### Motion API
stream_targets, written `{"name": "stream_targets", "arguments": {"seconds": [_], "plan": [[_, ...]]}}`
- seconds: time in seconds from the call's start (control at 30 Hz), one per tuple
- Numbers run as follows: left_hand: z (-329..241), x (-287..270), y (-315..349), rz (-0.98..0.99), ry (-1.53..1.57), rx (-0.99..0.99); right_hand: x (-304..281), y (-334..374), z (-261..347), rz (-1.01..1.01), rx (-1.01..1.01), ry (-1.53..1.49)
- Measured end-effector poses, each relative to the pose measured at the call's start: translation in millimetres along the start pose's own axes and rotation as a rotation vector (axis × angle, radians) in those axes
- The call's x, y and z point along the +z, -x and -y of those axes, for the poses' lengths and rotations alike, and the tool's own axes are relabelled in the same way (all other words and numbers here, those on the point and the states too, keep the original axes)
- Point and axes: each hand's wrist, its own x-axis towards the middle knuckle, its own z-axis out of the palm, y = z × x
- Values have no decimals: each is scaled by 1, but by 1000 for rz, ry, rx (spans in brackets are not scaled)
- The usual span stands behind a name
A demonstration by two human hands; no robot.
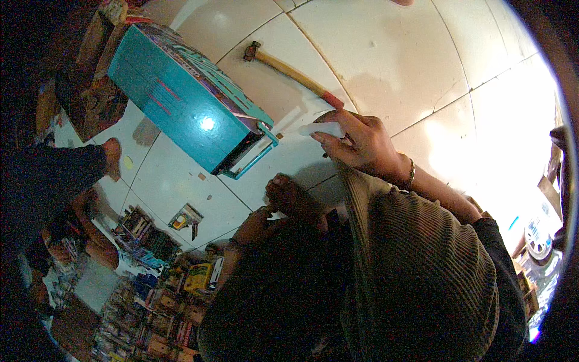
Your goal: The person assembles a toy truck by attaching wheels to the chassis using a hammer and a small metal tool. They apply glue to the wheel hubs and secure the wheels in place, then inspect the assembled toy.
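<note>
My right hand [365, 142] is closed on a small white tapered object [329, 128], its narrow end toward the teal box; I cannot make out its kind. Left of it lies the long teal cardboard box [181, 99], with its near right end open and a teal-edged flap or frame [256, 160] standing out there. Low in front of me, my left hand [256, 224] rests in shadow beside my bare foot [289, 192]; its fingers are too dark to read. A hammer [289, 73] with a wooden, red-ended handle lies on the tiles beyond the box.
Another person's bare foot [113, 158] stands on the tiled floor at the left, and a forearm [96, 232] shows lower down. A small yellow-and-grey item [184, 220] lies near crowded racks of goods [163, 301]. Broken wooden pieces [99, 90] stand behind the box.
</note>
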Motion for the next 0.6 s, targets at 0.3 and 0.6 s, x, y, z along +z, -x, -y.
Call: {"name": "stream_targets", "arguments": {"seconds": [0.3, 0.6], "plan": [[0, 2, 3, -39, -10, 9, 6, -5, 1, -19, -25, 26], [-10, 1, 4, -51, -23, -20, 3, -4, 2, 37, 12, 28]]}}
